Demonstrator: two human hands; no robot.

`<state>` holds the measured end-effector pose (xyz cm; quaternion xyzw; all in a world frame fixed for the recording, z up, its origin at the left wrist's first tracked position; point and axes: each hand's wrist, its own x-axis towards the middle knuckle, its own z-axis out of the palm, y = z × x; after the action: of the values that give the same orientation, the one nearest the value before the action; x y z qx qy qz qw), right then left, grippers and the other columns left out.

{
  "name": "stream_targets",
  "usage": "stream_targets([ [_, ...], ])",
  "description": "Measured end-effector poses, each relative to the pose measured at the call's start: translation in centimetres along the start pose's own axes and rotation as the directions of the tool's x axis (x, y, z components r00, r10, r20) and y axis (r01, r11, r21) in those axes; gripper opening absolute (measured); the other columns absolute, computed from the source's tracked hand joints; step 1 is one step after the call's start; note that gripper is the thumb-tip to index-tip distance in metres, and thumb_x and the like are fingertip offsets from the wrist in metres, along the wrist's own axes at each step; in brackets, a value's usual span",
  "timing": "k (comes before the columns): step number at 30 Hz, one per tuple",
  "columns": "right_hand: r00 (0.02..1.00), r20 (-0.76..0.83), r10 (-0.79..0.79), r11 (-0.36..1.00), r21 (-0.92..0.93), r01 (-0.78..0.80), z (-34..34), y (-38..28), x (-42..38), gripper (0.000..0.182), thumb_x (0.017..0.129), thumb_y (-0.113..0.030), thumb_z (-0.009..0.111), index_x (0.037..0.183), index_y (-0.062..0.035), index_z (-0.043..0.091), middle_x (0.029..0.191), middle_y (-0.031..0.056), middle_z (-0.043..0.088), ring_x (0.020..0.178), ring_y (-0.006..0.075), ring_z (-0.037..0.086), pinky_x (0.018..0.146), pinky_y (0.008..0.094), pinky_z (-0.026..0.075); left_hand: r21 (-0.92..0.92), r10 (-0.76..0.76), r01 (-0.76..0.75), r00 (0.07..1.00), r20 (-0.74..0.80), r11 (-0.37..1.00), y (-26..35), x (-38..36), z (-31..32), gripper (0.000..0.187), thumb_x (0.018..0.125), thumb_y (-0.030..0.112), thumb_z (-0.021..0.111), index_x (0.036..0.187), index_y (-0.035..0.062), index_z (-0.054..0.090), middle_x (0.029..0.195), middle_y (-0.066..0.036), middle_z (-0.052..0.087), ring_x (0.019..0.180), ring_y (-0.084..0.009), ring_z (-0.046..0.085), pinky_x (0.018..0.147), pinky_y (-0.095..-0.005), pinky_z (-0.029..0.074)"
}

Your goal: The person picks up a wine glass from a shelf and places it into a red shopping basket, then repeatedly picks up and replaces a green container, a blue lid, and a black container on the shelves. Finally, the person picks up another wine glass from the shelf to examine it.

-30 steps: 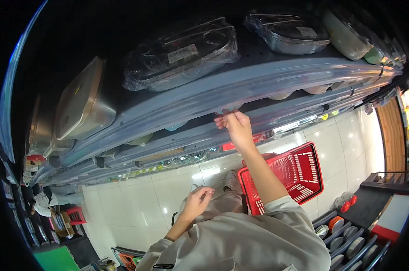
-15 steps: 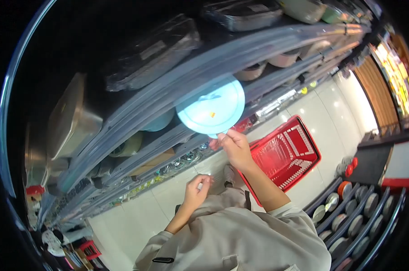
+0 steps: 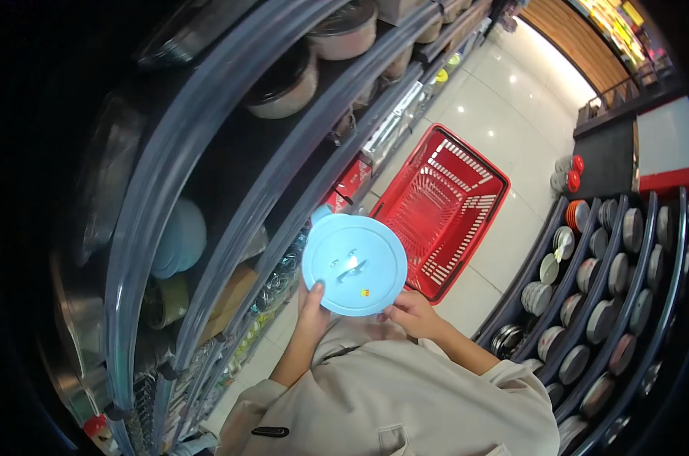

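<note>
A round light-blue lidded container [image 3: 354, 258] with a small handle on its lid and a red-and-yellow sticker is held in front of my torso. My left hand [image 3: 312, 308] grips its lower left edge, with the thumb on the rim. At its lower right edge, my right hand [image 3: 411, 313] pinches the rim with bent fingers. The container's underside is hidden from view. Just beyond it, to the right, a red shopping basket [image 3: 445, 213] stands on the tiled floor.
Shelves with clear edge strips [image 3: 238, 190] rise on the left, holding pots and another blue container [image 3: 180, 237]. On the right, a dark rack [image 3: 512, 315] holds stacked plates and bowls. Red-topped items [image 3: 565, 181] stand beyond the rack.
The blue container has come away from the shelf toward my torso. My left hand has risen and taken hold of its left edge. The view has turned toward the basket.
</note>
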<state>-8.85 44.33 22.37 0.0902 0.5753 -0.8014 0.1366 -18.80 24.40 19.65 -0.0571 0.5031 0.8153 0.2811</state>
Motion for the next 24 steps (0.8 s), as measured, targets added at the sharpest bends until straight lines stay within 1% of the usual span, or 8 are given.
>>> stream_targets([
  [3,0.998,-0.016,0.057,0.998,0.009,-0.057,-3.1,1.5,-1.8,0.021,0.093,-0.013,0.051,0.105,0.0010,0.061,0.087,0.0036,0.063,0.084,0.0102,0.058,0.076,0.0275,0.048,0.024,-0.141,0.141,0.990,0.025,0.990,-2.3,1.6,1.5,0.069,0.084,0.024,0.059,0.140,0.0044,0.024,0.136,-0.015,0.039,0.125,-0.0282,0.042,0.105,-0.0448,0.035],
  [5,0.968,-0.009,0.253,0.968,0.013,-0.253,-5.1,1.3,-2.7,0.021,0.091,-0.014,0.054,0.105,0.0004,0.063,0.086,0.0043,0.064,0.086,0.0112,0.057,0.079,0.0278,0.046,0.013,-0.235,0.234,0.971,0.050,0.972,-3.4,2.2,2.5,0.066,0.084,0.017,0.057,0.140,0.0033,0.025,0.133,-0.014,0.038,0.125,-0.0226,0.038,0.105,-0.0368,0.031],
  [7,0.950,0.036,0.309,0.946,-0.117,-0.303,-7.4,1.8,-4.1,0.032,0.090,-0.018,0.058,0.115,0.0005,0.057,0.097,0.0065,0.063,0.090,0.0133,0.058,0.083,0.0288,0.046,0.253,-0.212,0.177,0.970,0.118,0.951,-4.4,2.7,3.3,0.065,0.084,0.017,0.058,0.139,0.0014,0.025,0.134,-0.014,0.037,0.125,-0.0216,0.037,0.106,-0.0366,0.029],
  [10,0.950,-0.141,0.278,0.958,0.119,-0.263,-8.9,1.6,-5.1,0.072,0.087,-0.028,0.064,0.140,-0.0002,0.025,0.128,0.0137,0.046,0.111,0.0188,0.051,0.093,0.0320,0.044,0.291,-0.296,0.239,0.940,0.172,0.927,-6.0,3.1,4.2,0.069,0.084,0.018,0.060,0.139,0.0004,0.022,0.136,-0.014,0.034,0.127,-0.0213,0.033,0.107,-0.0365,0.026],
  [14,0.877,-0.338,0.340,0.914,0.339,-0.223,-10.5,4.1,-4.0,0.075,0.083,-0.029,0.069,0.139,-0.0011,0.028,0.129,0.0129,0.046,0.114,0.0201,0.049,0.096,0.0347,0.042,0.359,-0.326,0.237,0.922,0.211,0.903,-9.0,3.0,5.9,0.074,0.086,0.019,0.061,0.141,0.0001,0.016,0.138,-0.016,0.031,0.126,-0.0214,0.035,0.104,-0.0356,0.032],
  [17,0.857,-0.332,0.394,0.870,0.435,-0.231,-12.4,5.7,-2.4,0.071,0.082,-0.027,0.069,0.137,-0.0009,0.032,0.127,0.0127,0.049,0.115,0.0200,0.050,0.095,0.0342,0.043,0.448,-0.301,0.189,0.934,0.194,0.874,-10.5,3.5,6.5,0.075,0.089,0.018,0.060,0.142,-0.0002,0.010,0.136,-0.017,0.034,0.122,-0.0213,0.041,0.099,-0.0346,0.038],
  [19,0.836,-0.339,0.431,0.860,0.433,-0.268,-14.1,6.8,-1.2,0.066,0.082,-0.025,0.070,0.134,0.0003,0.038,0.122,0.0125,0.054,0.112,0.0199,0.052,0.093,0.0335,0.045,0.463,-0.481,0.371,0.865,0.143,0.805,-10.9,4.3,6.3,0.073,0.090,0.019,0.060,0.142,-0.0006,0.012,0.129,-0.017,0.042,0.116,-0.0220,0.047,0.097,-0.0358,0.041],
  [24,0.800,-0.346,0.490,0.870,0.140,-0.472,-18.7,9.2,4.0,0.064,0.077,-0.024,0.075,0.126,0.0041,0.045,0.114,0.0158,0.059,0.103,0.0210,0.059,0.089,0.0337,0.048,0.628,-0.385,0.264,0.921,0.062,0.732,-14.6,2.1,0.7,0.040,0.089,0.024,0.061,0.118,-0.0009,0.051,0.111,-0.017,0.060,0.099,-0.0235,0.059,0.083,-0.0339,0.048],
])
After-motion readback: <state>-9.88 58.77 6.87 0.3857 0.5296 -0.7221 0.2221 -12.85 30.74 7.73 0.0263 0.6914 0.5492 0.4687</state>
